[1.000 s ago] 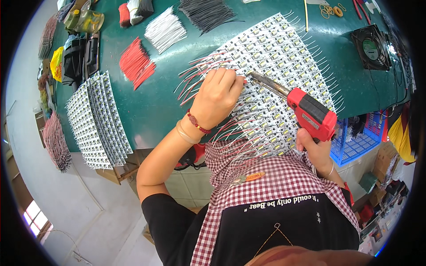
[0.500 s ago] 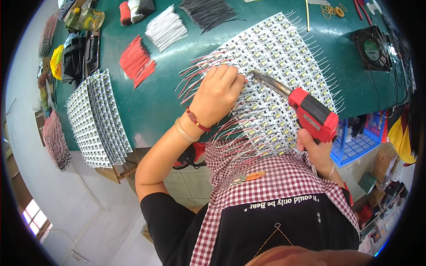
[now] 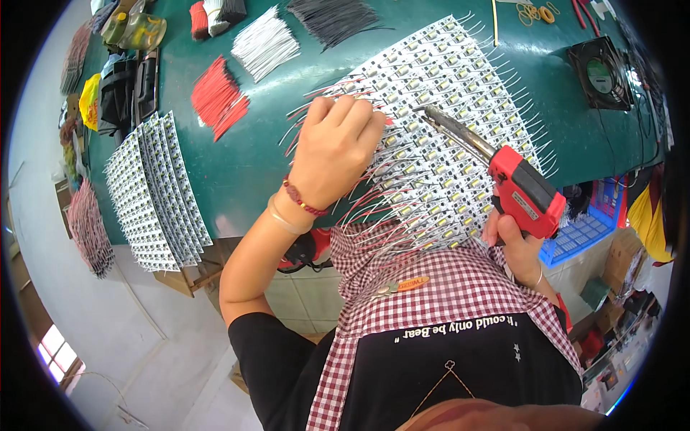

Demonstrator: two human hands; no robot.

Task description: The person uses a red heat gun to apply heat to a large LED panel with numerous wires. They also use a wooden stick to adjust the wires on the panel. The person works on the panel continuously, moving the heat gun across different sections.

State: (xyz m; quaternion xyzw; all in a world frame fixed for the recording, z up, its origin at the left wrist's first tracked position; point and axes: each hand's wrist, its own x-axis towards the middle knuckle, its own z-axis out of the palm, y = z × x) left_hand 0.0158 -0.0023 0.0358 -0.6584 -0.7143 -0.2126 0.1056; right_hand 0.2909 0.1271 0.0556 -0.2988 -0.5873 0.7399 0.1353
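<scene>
The white LED boards (image 3: pixel 445 136) lie fanned across the green bench (image 3: pixel 237 172) so every joint faces you. Your left hand (image 3: pixel 338 147) presses curled fingers on one board's wires to steady them; your right hand (image 3: pixel 519 244) grips the red soldering gun (image 3: pixel 521 188), its tip over the boards.

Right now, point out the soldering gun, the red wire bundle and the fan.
soldering gun (image 3: pixel 523 192): head view, on its red body.
red wire bundle (image 3: pixel 218 99): head view, middle of the bundle.
fan (image 3: pixel 600 73): head view, on its round hub.
</scene>
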